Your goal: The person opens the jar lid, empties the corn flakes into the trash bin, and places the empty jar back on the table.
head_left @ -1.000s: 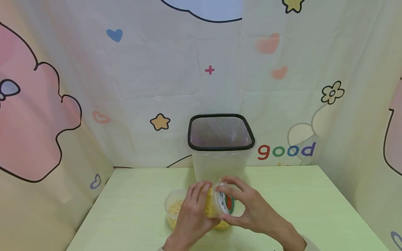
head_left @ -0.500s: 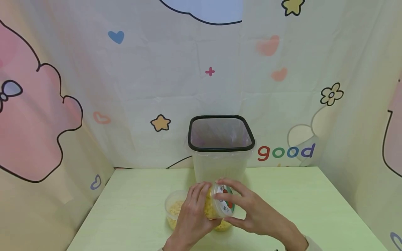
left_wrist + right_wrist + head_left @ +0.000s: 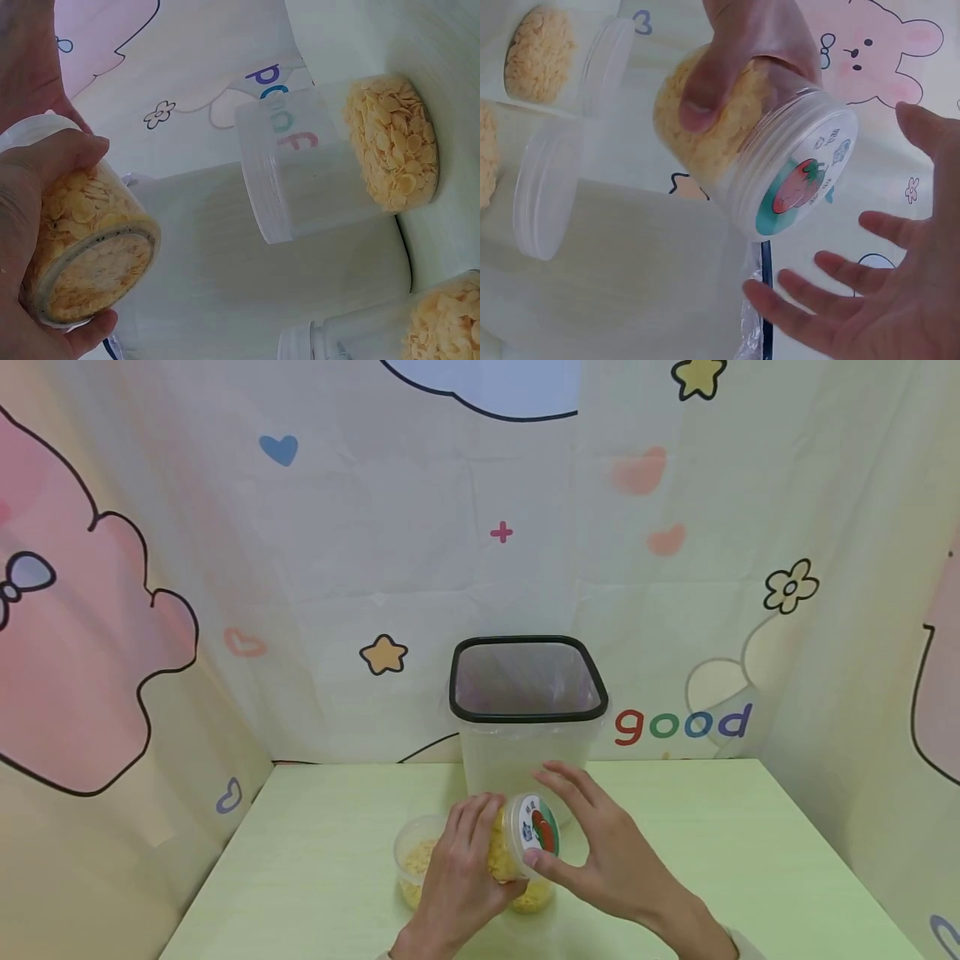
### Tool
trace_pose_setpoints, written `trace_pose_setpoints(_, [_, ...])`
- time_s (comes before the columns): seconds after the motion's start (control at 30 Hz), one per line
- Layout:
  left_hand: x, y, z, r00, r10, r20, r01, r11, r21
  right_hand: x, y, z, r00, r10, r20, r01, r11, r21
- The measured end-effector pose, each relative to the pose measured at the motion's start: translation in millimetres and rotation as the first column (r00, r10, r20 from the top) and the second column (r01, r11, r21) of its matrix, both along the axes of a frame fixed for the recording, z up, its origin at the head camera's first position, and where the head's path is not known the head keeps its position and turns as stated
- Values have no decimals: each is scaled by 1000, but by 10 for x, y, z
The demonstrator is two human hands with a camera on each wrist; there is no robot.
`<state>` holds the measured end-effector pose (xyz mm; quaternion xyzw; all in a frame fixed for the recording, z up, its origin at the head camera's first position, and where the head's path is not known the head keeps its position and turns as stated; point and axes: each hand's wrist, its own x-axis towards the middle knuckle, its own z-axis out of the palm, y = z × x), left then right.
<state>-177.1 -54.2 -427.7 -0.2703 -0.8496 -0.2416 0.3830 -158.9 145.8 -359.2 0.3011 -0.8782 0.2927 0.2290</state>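
Note:
My left hand (image 3: 461, 860) grips a clear plastic jar (image 3: 501, 853) of pale yellow flakes, tilted on its side above the table. Its white lid (image 3: 537, 828) carries a round label with a red fruit and faces right. In the right wrist view the lid (image 3: 802, 169) sits on the jar. My right hand (image 3: 611, 852) is spread beside the lid, its fingers straight and apart from it in the right wrist view. Two more flake jars stand on the table below: one jar (image 3: 415, 864) left of my left hand, another jar (image 3: 532, 897) partly hidden under the held one.
A tall translucent bin (image 3: 525, 752) with a black rim and a plastic liner stands behind the hands, at the table's back edge. The pale green table (image 3: 322, 835) stretches to both sides. A printed curtain (image 3: 420, 552) encloses it at the back and sides.
The right hand's fingers have come off the lid and spread upward and away. The lid's label has turned and now shows more fully. The left hand keeps its hold on the jar.

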Motion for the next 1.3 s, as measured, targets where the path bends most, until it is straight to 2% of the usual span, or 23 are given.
trace_pose_setpoints(0.1, [-11, 4, -10, 1000, 4, -12, -4, 1000, -1, 10, -38, -1, 992, -59, 111, 61, 998, -11])
trace_pose_setpoints(0.23, [-28, 12, -27, 999, 6, -32, -6, 1000, -5, 3, -84, -16, 968, -109, 228, 117, 993, -19])
trace_pose_setpoints(0.4, [-34, 20, -39, 999, 17, -37, -17, 1000, -18, -11, -129, -36, 946, -190, 263, 191, 981, 24])
trace_pose_setpoints(0.53, [-31, 25, -37, 999, 23, -35, -24, 999, -29, -19, -156, -48, 944, -202, 261, 199, 979, 37])
trace_pose_setpoints(0.67, [-41, 28, -49, 998, 26, -50, -28, 999, -36, -21, -161, -57, 949, -159, 274, 163, 987, 8])
trace_pose_setpoints(0.8, [-48, 25, -59, 998, 26, -61, -29, 999, -37, -32, -134, -57, 955, -63, 289, 74, 997, -29])
trace_pose_setpoints(0.93, [-44, 20, -61, 998, 26, -60, -29, 999, -36, -52, -84, -63, 981, 20, 193, -31, 998, 55])
trace_pose_setpoints(1.03, [-41, 18, -60, 998, 24, -61, -27, 999, -37, -65, -52, -63, 990, 67, 121, -83, 988, 129])
trace_pose_setpoints(1.3, [-31, 21, -69, 1000, 15, -23, -16, 1000, -24, -78, 13, -66, 977, 210, 43, -214, 957, 197])
